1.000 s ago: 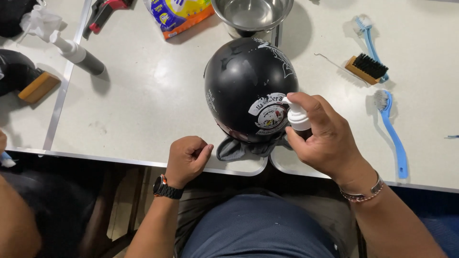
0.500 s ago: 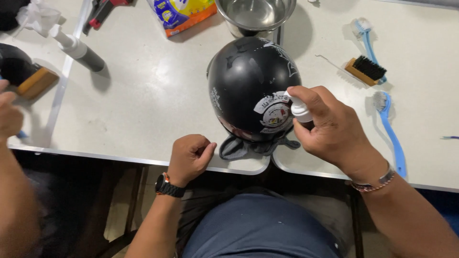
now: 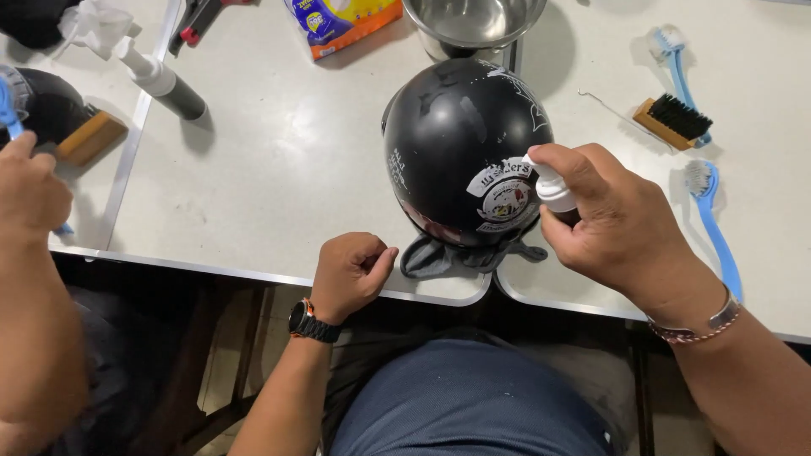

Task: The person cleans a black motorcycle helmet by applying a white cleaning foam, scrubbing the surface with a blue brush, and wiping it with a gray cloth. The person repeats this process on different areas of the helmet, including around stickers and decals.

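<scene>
Barely shifted since before, right hand (image 3: 621,224) still wrapped around white pump bottle (image 3: 553,187) against black helmet (image 3: 463,152) at table edge (image 3: 253,194), left hand (image 3: 351,272) fisted empty beside it; applying cleaner, needing steady press next.

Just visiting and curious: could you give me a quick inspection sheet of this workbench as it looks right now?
Surface: pale table, seam between two tops.
Job's things: black helmet with round sticker; small white pump bottle aimed at it.
Clutter: steel bowl, wooden brush, two blue brushes, spray bottle, yellow packet.
Hands: right hand grips the pump bottle; left hand is a loose fist on the table edge.
Cables: nothing seen.
Surroundings: another person's hand at left holds a blue brush.
</scene>
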